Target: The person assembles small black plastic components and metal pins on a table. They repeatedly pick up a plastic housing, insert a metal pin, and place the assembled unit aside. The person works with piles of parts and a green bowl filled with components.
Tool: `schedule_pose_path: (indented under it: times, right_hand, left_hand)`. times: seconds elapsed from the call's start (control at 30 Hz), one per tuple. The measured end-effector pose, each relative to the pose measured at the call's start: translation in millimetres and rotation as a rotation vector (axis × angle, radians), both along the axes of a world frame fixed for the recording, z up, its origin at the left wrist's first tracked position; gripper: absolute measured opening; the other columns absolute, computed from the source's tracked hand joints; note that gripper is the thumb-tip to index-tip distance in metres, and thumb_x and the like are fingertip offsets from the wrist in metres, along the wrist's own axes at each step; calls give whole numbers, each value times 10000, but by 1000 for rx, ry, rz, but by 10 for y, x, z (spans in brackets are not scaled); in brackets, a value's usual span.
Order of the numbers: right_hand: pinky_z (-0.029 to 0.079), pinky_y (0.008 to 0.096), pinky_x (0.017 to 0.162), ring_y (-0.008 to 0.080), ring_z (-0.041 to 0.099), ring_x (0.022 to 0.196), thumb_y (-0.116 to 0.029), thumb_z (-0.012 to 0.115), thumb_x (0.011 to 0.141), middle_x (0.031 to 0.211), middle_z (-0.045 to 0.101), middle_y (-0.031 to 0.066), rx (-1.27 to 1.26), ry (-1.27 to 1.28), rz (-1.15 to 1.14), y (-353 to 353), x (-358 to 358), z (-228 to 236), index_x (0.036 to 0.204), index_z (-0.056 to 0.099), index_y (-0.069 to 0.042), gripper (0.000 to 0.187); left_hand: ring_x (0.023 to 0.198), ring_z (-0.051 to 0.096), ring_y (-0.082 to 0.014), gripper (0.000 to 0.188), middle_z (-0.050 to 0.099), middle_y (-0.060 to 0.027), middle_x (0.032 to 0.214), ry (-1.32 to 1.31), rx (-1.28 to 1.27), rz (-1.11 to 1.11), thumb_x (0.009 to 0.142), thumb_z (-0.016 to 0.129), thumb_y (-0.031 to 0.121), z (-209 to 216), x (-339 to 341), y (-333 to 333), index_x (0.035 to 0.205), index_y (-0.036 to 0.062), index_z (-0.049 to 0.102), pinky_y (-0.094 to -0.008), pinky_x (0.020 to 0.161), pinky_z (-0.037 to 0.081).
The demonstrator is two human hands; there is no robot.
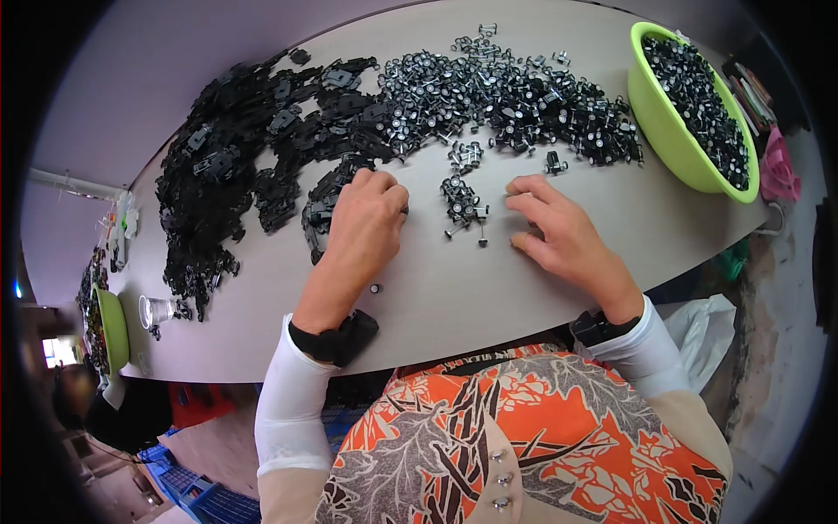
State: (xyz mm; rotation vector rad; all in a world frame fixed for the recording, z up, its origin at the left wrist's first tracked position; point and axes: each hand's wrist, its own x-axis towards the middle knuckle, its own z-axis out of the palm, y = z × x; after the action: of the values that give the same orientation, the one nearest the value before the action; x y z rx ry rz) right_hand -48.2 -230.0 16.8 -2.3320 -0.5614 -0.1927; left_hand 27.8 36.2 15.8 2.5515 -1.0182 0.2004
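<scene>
My left hand (367, 214) is closed, its fingers curled beside a small stack of black plastic toy-car bases (324, 203). A dark bit shows at its fingertips, but the fingers hide what it is. My right hand (563, 231) is held with thumb and fingers apart and nothing between them. Just left of it lies a small cluster of toy wheel axles (463, 203), black wheels on thin metal rods. One separate wheel pair (556, 162) rests beyond the right fingertips. A single small wheel (375, 288) lies near my left wrist.
A wide heap of black car bases (209, 175) covers the table's left. Many wheel axles (489, 96) are piled at the far middle. A green basin (676, 144) full of axles stands right. A clear plastic cup (155, 310) lies near another green basin (113, 327) at the left.
</scene>
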Motion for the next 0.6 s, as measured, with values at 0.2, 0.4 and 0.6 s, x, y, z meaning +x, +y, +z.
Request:
schedule_pose_path:
  times: [0.2, 0.4, 0.6]
  right_hand:
    - [498, 386, 735, 306, 581, 902, -46, 675, 731, 1048, 524, 112, -46, 0, 62, 215, 6, -48, 1023, 561, -19, 315]
    - [486, 396, 739, 308, 568, 880, 11, 662, 730, 996, 505, 111, -98, 16, 67, 289, 13, -91, 1003, 559, -22, 294]
    - [482, 394, 759, 300, 554, 920, -2, 666, 734, 1004, 502, 114, -136, 11, 59, 218, 1, -54, 943, 592, -15, 222]
  left_hand:
    - [956, 546, -297, 320, 610, -109, 1001, 57, -184, 67, 662, 735, 36, 67, -81, 25, 966, 25, 633, -379, 826, 446]
    - [1039, 519, -287, 272, 594, -88, 1094, 77, -1, 130, 654, 755, 64, 54, -117, 168, 908, 35, 661, -389, 881, 408]
    - [938, 578, -221, 155, 636, -61, 972, 91, -285, 132, 688, 742, 35, 132, -181, 53, 800, 31, 635, -343, 808, 442]
